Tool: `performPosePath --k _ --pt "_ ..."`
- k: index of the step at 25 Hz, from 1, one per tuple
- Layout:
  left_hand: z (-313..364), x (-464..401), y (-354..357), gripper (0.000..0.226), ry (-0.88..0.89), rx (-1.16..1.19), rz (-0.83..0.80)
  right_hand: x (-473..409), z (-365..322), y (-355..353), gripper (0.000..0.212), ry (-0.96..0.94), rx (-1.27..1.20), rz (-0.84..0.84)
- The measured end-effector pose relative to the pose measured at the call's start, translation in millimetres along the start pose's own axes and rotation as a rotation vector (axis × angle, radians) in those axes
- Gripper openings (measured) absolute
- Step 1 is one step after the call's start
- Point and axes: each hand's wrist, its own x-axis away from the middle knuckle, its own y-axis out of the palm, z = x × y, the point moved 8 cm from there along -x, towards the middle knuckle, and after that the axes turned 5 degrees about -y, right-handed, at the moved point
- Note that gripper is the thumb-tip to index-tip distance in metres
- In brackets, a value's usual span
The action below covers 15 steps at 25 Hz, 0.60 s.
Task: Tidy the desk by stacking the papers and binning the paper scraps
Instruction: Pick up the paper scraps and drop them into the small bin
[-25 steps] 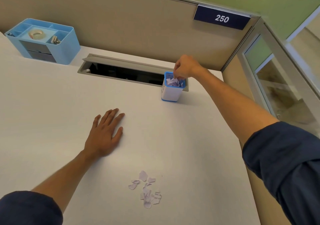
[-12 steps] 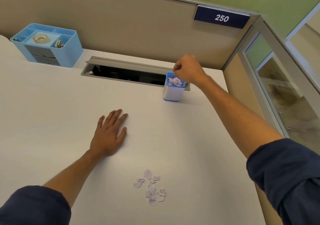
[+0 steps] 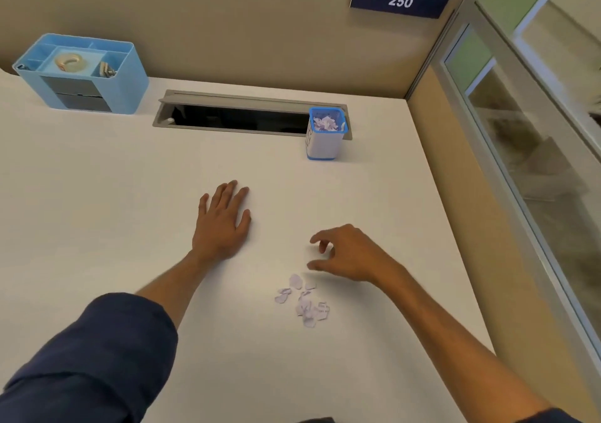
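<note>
A small pile of torn white paper scraps point(image 3: 304, 302) lies on the white desk point(image 3: 97, 211) near me. My right hand point(image 3: 349, 253) hovers just above and behind the pile, fingers curled apart, holding nothing. My left hand point(image 3: 222, 221) rests flat on the desk, palm down, left of the scraps. A small white bin with a blue rim point(image 3: 325, 134) stands at the back of the desk, with several scraps inside it. No stack of papers is in view.
A light blue desk organiser point(image 3: 81, 73) with a tape roll sits at the back left. An open cable slot point(image 3: 240, 118) runs along the back, touching the bin's left side. Beige partition walls close the back and right; the desk edge runs along the right.
My right hand has left the bin and come back toward me, down to just above the scrap pile. My left hand has stayed flat on the desk.
</note>
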Motion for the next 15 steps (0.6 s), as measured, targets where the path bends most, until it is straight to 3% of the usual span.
performPosePath --k 5,11,15 --pt "0.4 1.3 -0.5 0.061 0.005 0.017 0.003 67.4 -0.1 55.3 0.066 0.078 0.01 -0.017" --pt "0.7 1.1 0.2 0.06 0.009 0.01 -0.012 55.6 -17.0 70.1 0.044 0.048 -0.021 0.072" --pt "0.9 1.0 0.4 0.059 0.019 0.002 -0.005 42.0 -26.9 69.2 0.041 0.056 0.025 0.055"
